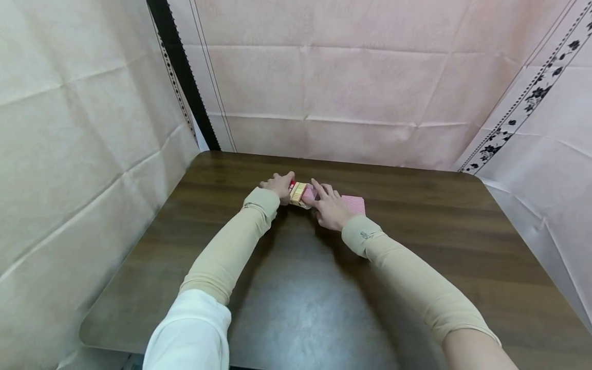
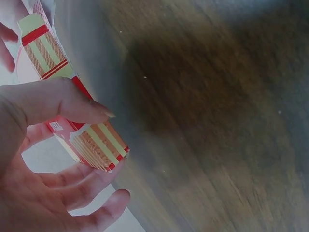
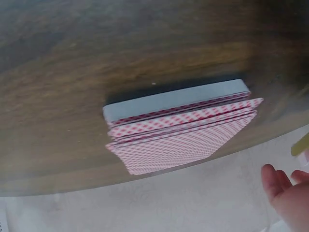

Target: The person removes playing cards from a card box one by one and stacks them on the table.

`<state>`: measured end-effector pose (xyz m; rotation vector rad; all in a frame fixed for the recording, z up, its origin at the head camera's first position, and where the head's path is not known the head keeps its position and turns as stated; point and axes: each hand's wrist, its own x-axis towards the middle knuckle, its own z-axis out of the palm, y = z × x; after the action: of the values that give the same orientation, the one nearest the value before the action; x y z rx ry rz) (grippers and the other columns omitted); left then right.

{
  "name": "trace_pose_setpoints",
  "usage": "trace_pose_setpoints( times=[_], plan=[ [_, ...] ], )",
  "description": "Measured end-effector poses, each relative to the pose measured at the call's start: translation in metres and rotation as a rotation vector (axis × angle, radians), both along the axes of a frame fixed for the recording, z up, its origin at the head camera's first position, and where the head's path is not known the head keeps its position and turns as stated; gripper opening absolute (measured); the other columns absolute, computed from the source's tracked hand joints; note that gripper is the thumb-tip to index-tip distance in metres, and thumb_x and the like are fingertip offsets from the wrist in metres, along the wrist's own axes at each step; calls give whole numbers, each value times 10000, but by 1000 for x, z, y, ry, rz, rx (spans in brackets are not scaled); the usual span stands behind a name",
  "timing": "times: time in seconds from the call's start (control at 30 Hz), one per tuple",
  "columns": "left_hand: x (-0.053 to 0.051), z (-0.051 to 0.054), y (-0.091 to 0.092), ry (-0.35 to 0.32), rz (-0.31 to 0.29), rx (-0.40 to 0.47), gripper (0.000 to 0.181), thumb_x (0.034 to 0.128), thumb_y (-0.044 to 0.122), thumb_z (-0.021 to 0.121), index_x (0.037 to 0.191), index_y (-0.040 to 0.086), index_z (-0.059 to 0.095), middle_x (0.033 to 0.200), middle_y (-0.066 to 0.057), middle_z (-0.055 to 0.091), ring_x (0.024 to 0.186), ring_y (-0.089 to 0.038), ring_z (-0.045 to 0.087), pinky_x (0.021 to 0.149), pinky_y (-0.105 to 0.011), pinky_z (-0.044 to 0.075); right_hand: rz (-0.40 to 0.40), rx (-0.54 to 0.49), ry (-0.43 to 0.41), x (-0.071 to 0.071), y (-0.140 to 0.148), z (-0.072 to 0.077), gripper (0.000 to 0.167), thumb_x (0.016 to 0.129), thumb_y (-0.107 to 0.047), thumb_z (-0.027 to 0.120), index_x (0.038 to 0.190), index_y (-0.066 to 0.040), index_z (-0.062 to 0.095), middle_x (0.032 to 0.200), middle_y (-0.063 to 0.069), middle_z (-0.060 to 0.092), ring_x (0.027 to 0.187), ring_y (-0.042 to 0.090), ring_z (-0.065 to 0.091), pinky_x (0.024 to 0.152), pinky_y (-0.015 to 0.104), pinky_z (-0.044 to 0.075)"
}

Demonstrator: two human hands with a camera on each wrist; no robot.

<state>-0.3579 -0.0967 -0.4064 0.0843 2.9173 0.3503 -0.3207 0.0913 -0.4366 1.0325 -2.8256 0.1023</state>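
Observation:
My left hand [image 1: 279,188] grips a red and yellow striped card box [image 1: 298,193], thumb across one side and fingers beneath, as the left wrist view shows. The end flap [image 2: 32,25] of the box stands open, turned towards my right hand [image 1: 332,208]. Between that hand's thumb and forefinger are pink-patterned playing cards [image 1: 309,193], right at the open end of the box. How far they are inside it is hidden. Beyond my right hand, a separate stack of playing cards [image 3: 169,150] with red and white checked backs rests on the table, its layers unevenly aligned.
The brown wooden table [image 1: 185,288] has rounded corners. Pale creased cloth [image 1: 351,82] hangs behind it and at both sides, with a black strip [image 1: 185,72] at the back left. Both sleeved forearms reach across the table.

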Motion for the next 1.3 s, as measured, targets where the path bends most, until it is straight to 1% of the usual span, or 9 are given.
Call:
trace_pose_setpoints(
  times=[0.27, 0.4, 0.5, 0.7, 0.83, 0.9, 1.03, 1.2, 1.3],
  plan=[
    [3, 2, 6, -7, -12, 21, 550, 796, 106, 666, 1263, 226, 402, 1184, -192, 485, 1062, -365, 540, 942, -566, 391, 55, -140, 36, -2, -4, 5, 371, 847, -255, 718, 1160, -66, 656, 1473, 253, 387, 1312, 409, 429, 1035, 555, 394],
    [4, 2, 8, -8, -29, 33, 539, 802, 100, 668, 1256, 218, 402, 1167, -188, 483, 1024, -349, 536, 907, -531, 412, 22, -164, 45, -1, -8, 7, 362, 858, -300, 722, 1114, -54, 649, 1406, 253, 459, 1265, 388, 484, 1029, 523, 412],
    [3, 2, 5, 2, -20, 36, 522, 796, 107, 676, 1228, 218, 405, 1152, -179, 486, 998, -341, 542, 891, -518, 420, -3, -135, 86, -1, -7, 7, 318, 851, -278, 724, 1082, -72, 650, 1356, 240, 506, 1189, 388, 512, 997, 503, 430],
    [0, 0, -7, -7, -4, 37, 550, 800, 117, 669, 1259, 230, 388, 1182, -181, 471, 988, -340, 541, 888, -505, 421, -57, -41, 25, 1, 5, 10, 471, 789, -266, 741, 1203, -114, 574, 1249, 191, 561, 1150, 363, 477, 982, 499, 395],
    [0, 0, -15, -19, -7, 43, 557, 811, 116, 652, 1287, 222, 381, 1198, -188, 463, 996, -341, 523, 890, -504, 420, -98, -33, -30, 3, 21, 12, 568, 794, -290, 712, 1301, -132, 510, 1217, 171, 544, 1171, 343, 463, 987, 483, 380],
    [0, 1, -17, -23, -7, 49, 556, 813, 114, 648, 1288, 222, 379, 1203, -189, 460, 1003, -340, 515, 898, -508, 419, -130, -45, -40, 5, 29, 13, 574, 810, -305, 695, 1320, -133, 497, 1216, 175, 530, 1170, 343, 460, 983, 480, 376],
    [0, 3, -19, -33, -5, 59, 564, 817, 107, 640, 1295, 232, 369, 1224, -192, 447, 1010, -342, 506, 913, -510, 417, -238, -53, -3, 8, 44, 12, 558, 843, -377, 654, 1306, -107, 499, 1161, 203, 532, 1096, 364, 478, 921, 497, 397],
    [0, 4, -19, -41, -7, 59, 568, 820, 108, 639, 1302, 236, 366, 1229, -191, 442, 1002, -339, 501, 904, -504, 417, -421, -30, 37, 13, 55, 5, 486, 882, -466, 552, 1172, -79, 506, 1037, 216, 546, 992, 385, 500, 839, 509, 423],
    [1, 3, -18, -47, -7, 58, 567, 823, 108, 636, 1303, 236, 363, 1237, -197, 436, 1008, -339, 488, 903, -505, 412, -491, 3, 38, 16, 58, 2, 480, 896, -497, 497, 1124, -74, 516, 1015, 225, 558, 968, 395, 512, 808, 518, 436]
  ],
)
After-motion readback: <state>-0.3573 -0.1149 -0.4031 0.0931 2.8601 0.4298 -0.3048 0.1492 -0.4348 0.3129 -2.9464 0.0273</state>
